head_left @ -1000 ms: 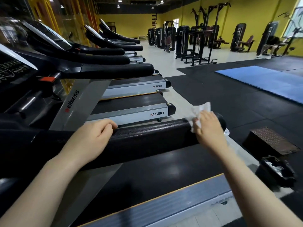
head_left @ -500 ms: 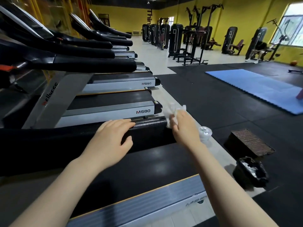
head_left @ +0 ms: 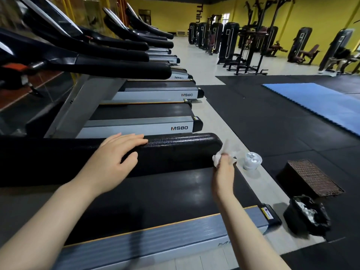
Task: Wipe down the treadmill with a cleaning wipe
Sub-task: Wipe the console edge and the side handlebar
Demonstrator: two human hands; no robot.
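The left hand (head_left: 115, 162) rested flat on the handrail (head_left: 175, 151); the right hand (head_left: 224, 172) pinched a wipe (head_left: 227, 151) at its end. Off the rail's tip, the wipe risked missing it.

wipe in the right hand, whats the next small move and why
Probably bring the wipe back onto the handrail and rub its rounded end. The right hand pinches the crumpled wipe just past that end, seemingly off the surface, while the left hand rests open on the rail, steadying it. The belt below looks like the next surface.
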